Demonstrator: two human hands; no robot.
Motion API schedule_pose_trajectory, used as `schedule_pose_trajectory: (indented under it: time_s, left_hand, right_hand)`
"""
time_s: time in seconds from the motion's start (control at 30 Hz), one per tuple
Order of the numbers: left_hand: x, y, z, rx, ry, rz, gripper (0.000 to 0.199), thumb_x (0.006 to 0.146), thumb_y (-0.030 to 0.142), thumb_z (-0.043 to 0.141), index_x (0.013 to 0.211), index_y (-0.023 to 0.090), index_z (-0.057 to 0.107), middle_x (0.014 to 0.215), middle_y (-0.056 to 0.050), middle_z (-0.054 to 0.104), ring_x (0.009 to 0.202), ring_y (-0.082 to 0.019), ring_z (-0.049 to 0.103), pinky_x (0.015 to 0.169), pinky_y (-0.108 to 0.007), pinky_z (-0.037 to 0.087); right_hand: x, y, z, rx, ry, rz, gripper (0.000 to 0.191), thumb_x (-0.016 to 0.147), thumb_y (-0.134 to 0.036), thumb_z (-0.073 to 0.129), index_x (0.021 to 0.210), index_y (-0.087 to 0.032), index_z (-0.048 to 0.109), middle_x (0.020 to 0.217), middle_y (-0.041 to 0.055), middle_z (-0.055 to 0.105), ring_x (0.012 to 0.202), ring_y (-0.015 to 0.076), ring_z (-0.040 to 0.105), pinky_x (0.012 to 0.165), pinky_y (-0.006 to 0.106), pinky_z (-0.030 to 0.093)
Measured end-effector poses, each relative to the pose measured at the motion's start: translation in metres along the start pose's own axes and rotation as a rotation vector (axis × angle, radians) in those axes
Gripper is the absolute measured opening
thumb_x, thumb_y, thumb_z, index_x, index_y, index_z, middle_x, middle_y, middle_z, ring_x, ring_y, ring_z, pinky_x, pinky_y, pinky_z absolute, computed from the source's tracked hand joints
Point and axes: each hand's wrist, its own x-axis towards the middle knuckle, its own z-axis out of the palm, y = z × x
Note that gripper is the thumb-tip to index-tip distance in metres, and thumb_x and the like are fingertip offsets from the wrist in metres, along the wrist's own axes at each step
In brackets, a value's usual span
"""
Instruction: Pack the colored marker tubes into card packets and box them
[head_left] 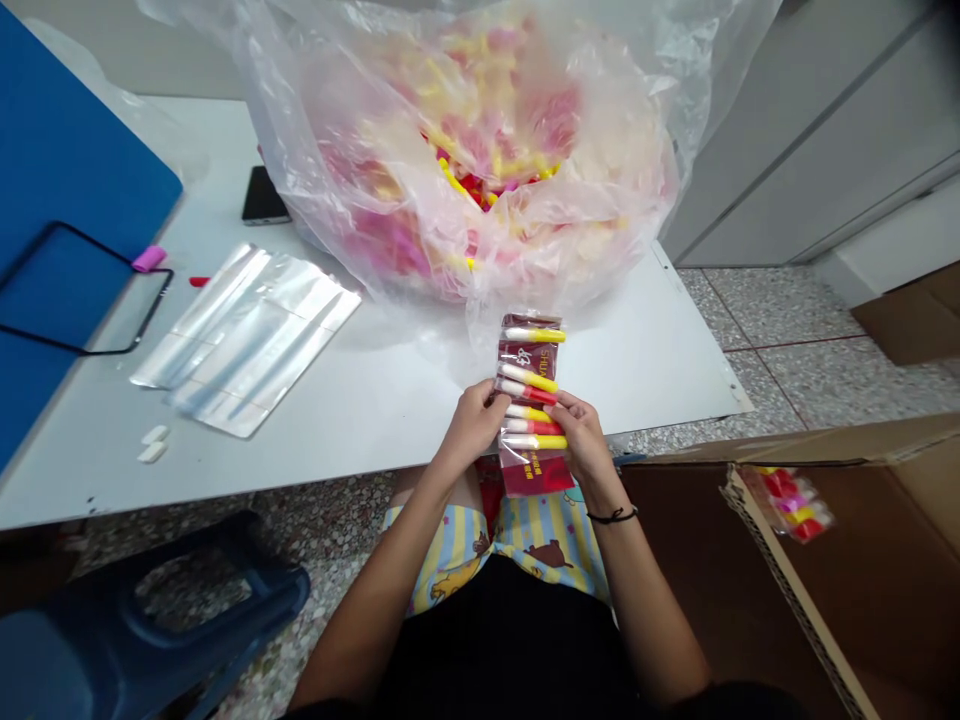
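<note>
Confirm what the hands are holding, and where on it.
The left hand and right hand hold a red printed packet of yellow- and red-capped sticks by its two side edges, around the middle.

- And there was the clear plastic bag, thin, glossy and crinkled all over!
- The red packaging looked like smooth, shiny printed film.
- The silvery sheets gleamed with a sleek, metallic finish.
- The white tabletop came across smooth and matt, lightly scuffed.
- The cardboard box showed rough, corrugated paper along its cut edge.
- The printed cloth shorts looked soft and matt.
- The speckled terrazzo floor had a worn stone sheen.
</note>
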Motion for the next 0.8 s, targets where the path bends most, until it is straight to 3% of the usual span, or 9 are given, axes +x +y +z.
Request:
schedule_pose_trajectory:
  time_s: [0.23, 0.4, 0.53, 0.7, 0.8]
  left_hand:
    - [-0.008, -0.001, -0.004, 0.102, -0.046, 0.025, 0.021, 0.082, 0.024, 0.044, 0.088, 0.016, 0.062, 0.086, -0.004, 0.066, 0.079, -0.019, 0.059, 0.069, -0.028, 0.046]
    - [-0.009, 0.001, -0.007, 0.025, -0.112, 0.001, 0.020, 0.082, 0.025, 0.047, 0.088, 0.015, 0.064, 0.086, -0.004, 0.067, 0.078, -0.020, 0.060, 0.068, -0.028, 0.046]
    - [-0.008, 0.002, -0.005, -0.023, -0.057, 0.029, 0.025, 0.085, 0.035, 0.050, 0.097, 0.016, 0.061, 0.095, -0.005, 0.067, 0.087, -0.021, 0.060, 0.073, -0.028, 0.046]
    - [-0.009, 0.001, -0.010, -0.105, -0.183, 0.039, 0.035, 0.088, 0.044, 0.048, 0.103, 0.015, 0.060, 0.097, -0.006, 0.067, 0.089, -0.021, 0.062, 0.076, -0.029, 0.047]
    - [-0.010, 0.001, -0.013, -0.177, -0.265, 0.038, 0.033, 0.087, 0.040, 0.053, 0.105, 0.014, 0.061, 0.098, -0.007, 0.067, 0.089, -0.021, 0.062, 0.076, -0.029, 0.048]
  right_hand:
    - [0.000, 0.003, -0.006, -0.116, -0.011, -0.084, 0.024, 0.068, -0.038, 0.074, 0.083, -0.019, 0.070, 0.073, 0.0006, 0.071, 0.059, 0.0161, 0.062, 0.057, 0.028, 0.050]
    - [-0.003, -0.002, -0.004, -0.164, 0.003, -0.106, 0.021, 0.067, -0.037, 0.073, 0.063, -0.019, 0.063, 0.055, -0.0032, 0.061, 0.047, 0.0113, 0.050, 0.046, 0.023, 0.040]
    - [-0.003, -0.008, -0.001, -0.187, 0.009, -0.078, 0.027, 0.062, -0.036, 0.075, 0.054, -0.020, 0.055, 0.050, -0.0043, 0.054, 0.044, 0.0109, 0.046, 0.043, 0.023, 0.037]
    - [-0.003, -0.009, -0.005, -0.214, -0.079, -0.080, 0.022, 0.071, -0.041, 0.071, 0.071, -0.020, 0.064, 0.067, -0.0007, 0.065, 0.057, 0.0153, 0.057, 0.054, 0.026, 0.045]
    - [-0.003, -0.007, -0.010, -0.280, -0.102, -0.135, 0.023, 0.072, -0.042, 0.071, 0.070, -0.019, 0.064, 0.064, -0.0011, 0.063, 0.055, 0.0141, 0.055, 0.053, 0.025, 0.043]
